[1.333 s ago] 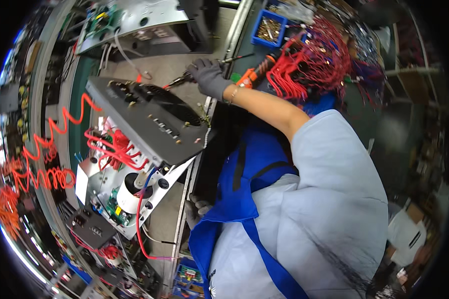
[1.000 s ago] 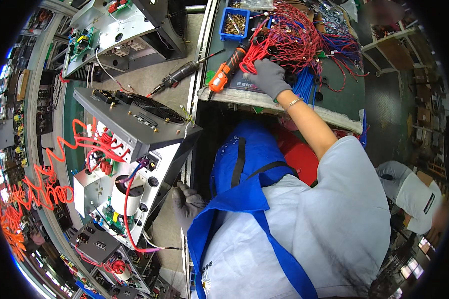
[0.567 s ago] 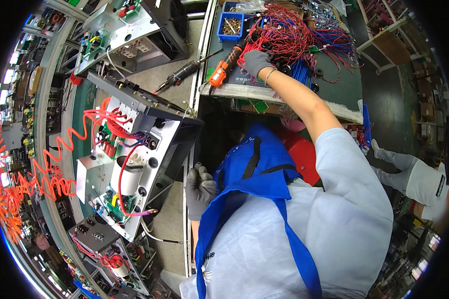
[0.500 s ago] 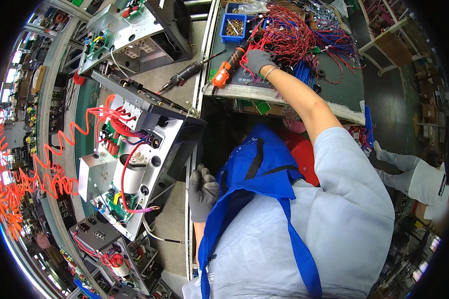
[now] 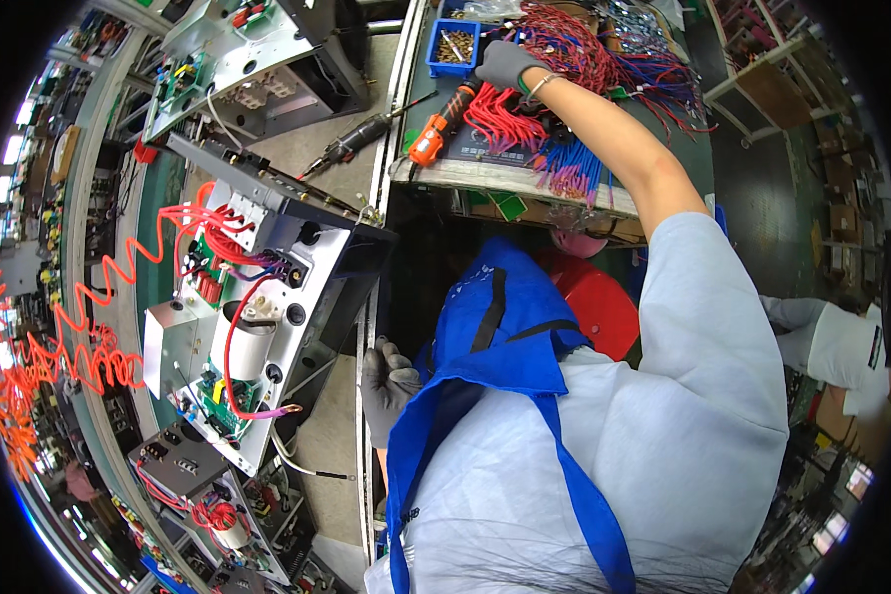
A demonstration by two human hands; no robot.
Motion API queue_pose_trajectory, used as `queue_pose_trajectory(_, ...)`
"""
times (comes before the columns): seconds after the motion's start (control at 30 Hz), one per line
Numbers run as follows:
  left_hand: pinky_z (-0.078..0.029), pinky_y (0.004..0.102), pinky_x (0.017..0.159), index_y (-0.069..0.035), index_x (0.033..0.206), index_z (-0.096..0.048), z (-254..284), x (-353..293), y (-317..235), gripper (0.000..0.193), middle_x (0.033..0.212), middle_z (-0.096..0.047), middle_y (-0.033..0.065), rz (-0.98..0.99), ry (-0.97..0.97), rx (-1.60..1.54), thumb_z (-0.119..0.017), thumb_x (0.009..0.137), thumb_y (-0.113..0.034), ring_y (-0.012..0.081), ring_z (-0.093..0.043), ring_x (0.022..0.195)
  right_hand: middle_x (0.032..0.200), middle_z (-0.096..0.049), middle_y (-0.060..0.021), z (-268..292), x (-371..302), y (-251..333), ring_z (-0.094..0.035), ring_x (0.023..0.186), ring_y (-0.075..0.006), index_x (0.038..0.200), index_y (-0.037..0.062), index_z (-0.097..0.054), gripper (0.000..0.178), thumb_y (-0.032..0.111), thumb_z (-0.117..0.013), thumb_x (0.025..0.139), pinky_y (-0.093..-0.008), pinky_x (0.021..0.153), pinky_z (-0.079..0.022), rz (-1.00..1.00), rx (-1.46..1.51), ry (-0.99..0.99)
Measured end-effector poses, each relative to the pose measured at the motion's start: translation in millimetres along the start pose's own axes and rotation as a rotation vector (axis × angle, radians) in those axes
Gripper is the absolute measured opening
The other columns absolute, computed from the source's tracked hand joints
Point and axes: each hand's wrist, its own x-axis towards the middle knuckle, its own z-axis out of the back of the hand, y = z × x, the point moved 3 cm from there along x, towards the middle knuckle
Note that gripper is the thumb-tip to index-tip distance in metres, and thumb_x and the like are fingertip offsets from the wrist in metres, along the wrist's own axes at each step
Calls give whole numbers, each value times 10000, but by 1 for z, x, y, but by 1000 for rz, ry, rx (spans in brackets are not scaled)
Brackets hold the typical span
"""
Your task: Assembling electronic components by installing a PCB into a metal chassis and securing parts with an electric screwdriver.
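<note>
Bundle of red wires (image 5: 564, 45) lay on top of the side bench (image 5: 505, 178), upper middle of view, tangled with blue wires (image 5: 574, 173) just below and to the right. Right hand (image 5: 505, 64), grey-gloved, reached far forward, rested on the near edge of that red bundle, fingers curled down into the wires; could not tell whether actually pinched on a strand. Small blue parts bin (image 5: 455, 45) sat just left of the hand, touching range. Orange-handled screwdriver (image 5: 436, 129) lay tilted on the bench edge just below the hand, not held. Black power driver (image 5: 361, 139) lay further left on the grey surface, well apart from the hand.

Left hand (image 5: 386, 381), also grey-gloved, hung low near the blue apron (image 5: 495, 366), fingers loosely curled, clamped on nothing visible, close beside the metal rail of the work line. Open chassis (image 5: 247, 317) with white cylinder, red leads and green board stood left of that hand. Orange coiled hose (image 5: 69, 337) ran along the far left. Another person's sleeve (image 5: 832, 342) showed at right rim.
</note>
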Motion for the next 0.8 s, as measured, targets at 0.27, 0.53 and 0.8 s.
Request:
queue_pose_trajectory(0.27,-531,229,656,-33,1138,-594,-33,27,1,249,995,-678,112,-1,4,49,-500,1017,-229,176,-654,892,994,-684,-256,-70,-5,-8,-682,926,-380,1001,-26,-699,407,308,-629,779,-437,838,-542,-64,64,-35)
queue_pose_trajectory(0.53,-546,255,666,-33,1136,-580,-23,19,-6,253,1000,-666,118,-54,28,0,-487,1020,-238,203,-651,882,932,-688,-240,-41,-4,-22,-680,898,-377,885,36,-717,294,292,-632,768,-442,801,-544,-42,198,-220)
queue_pose_trajectory(0.8,-556,273,682,-41,1159,-569,-3,24,-10,254,1036,-638,100,-84,40,32,-508,1011,-238,196,-635,893,655,-642,-37,63,-25,-76,-573,600,-96,686,49,-696,243,272,-679,781,-277,527,-433,-99,1107,-264)
